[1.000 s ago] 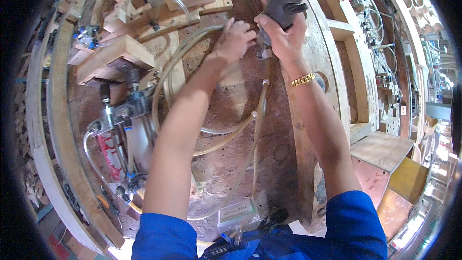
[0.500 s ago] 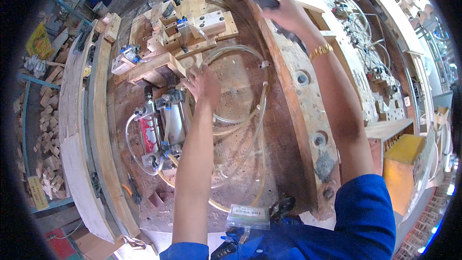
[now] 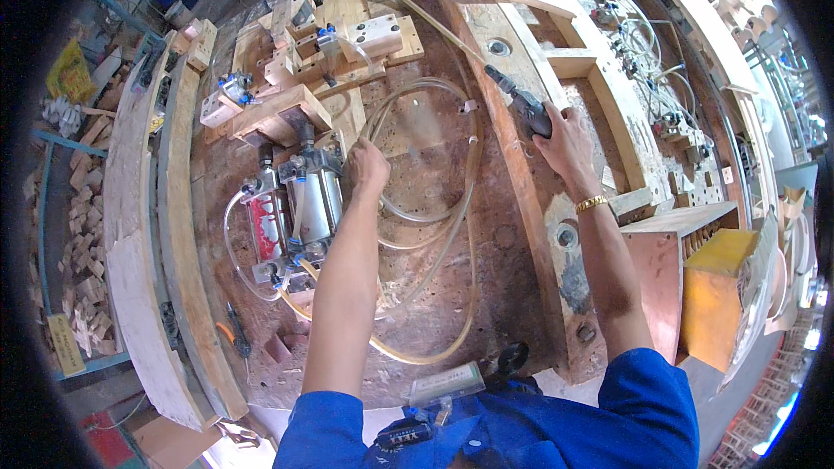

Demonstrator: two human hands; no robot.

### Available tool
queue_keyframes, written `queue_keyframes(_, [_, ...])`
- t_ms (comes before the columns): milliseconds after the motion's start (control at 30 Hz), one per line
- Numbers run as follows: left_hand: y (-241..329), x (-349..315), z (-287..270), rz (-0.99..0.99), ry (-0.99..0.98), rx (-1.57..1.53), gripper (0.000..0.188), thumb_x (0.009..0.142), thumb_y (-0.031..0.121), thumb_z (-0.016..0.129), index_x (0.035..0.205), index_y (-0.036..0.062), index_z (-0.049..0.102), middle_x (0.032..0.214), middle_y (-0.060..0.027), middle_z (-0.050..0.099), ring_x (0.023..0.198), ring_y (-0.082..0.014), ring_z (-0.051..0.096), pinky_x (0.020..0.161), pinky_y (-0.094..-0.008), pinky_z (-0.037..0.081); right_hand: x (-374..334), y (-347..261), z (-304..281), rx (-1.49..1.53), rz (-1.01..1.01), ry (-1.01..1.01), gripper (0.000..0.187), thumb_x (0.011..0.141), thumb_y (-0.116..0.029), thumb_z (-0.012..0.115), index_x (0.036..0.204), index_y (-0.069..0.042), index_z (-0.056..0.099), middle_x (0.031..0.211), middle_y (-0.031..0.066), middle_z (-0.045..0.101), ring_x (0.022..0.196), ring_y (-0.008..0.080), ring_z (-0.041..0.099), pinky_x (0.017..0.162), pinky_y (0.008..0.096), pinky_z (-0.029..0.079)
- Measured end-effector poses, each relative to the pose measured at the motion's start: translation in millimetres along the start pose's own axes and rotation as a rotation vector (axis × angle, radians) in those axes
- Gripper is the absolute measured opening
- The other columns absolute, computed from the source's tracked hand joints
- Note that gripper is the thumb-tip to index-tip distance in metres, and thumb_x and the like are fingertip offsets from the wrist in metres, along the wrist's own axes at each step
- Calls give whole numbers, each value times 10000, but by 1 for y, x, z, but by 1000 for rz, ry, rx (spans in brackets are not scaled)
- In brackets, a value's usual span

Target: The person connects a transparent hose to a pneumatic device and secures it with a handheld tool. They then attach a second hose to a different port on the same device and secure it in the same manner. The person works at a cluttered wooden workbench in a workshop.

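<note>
Your right hand [image 3: 569, 149] is clamped on the near end of a dark tool [image 3: 524, 110], its far end pointing ahead and leftward over the beam [image 3: 556, 208]. A hose [image 3: 447, 33] runs from that end, farther ahead and left of your grip. Whether the tool touches the beam cannot be told from this angle. A wooden frame [image 3: 618, 126] lies just right of the hand.

Your left hand [image 3: 370, 165] is well apart from the right, its fingers curled; whether they hold anything cannot be told. Metal cylinders [image 3: 327, 201] lie just to its left, a coil [image 3: 474, 161] of tubing to its right.

The hose will likely tug at the tool's far end, so keep a full, firm grip and a straight wrist. Guide the tool slowly, well inside the beam's edge, and keep your left fingers from snagging the coil.
</note>
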State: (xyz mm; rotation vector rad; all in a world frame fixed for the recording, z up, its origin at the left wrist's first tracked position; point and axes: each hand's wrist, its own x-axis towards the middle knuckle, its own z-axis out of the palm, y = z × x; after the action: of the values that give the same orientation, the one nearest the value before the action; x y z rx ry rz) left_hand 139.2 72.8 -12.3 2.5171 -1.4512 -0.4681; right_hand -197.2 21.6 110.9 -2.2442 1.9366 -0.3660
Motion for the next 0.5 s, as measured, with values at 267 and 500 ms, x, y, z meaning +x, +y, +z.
queue_keyframes(267, [-10, -24, 2, 80, 71, -113, 385, 866, 8, 520, 1217, -128, 439, 993, -342, 600, 968, -477, 604, 880, -505, 488, -66, -90, 49, 167, -915, -455, 828, 713, -472, 723, 1375, -57, 448, 1364, 177, 492, 1277, 348, 450, 1076, 576, 309])
queue_keyframes(500, [-15, -25, 6, 223, 234, -98, 590, 775, -58, 540, 1349, -62, 402, 1263, -295, 446, 1104, -464, 538, 938, -471, 465, -92, -64, 87, -89, -1150, -639, 1223, 480, -534, 872, 1488, -131, 309, 1420, 121, 438, 1307, 278, 411, 1115, 493, 265])
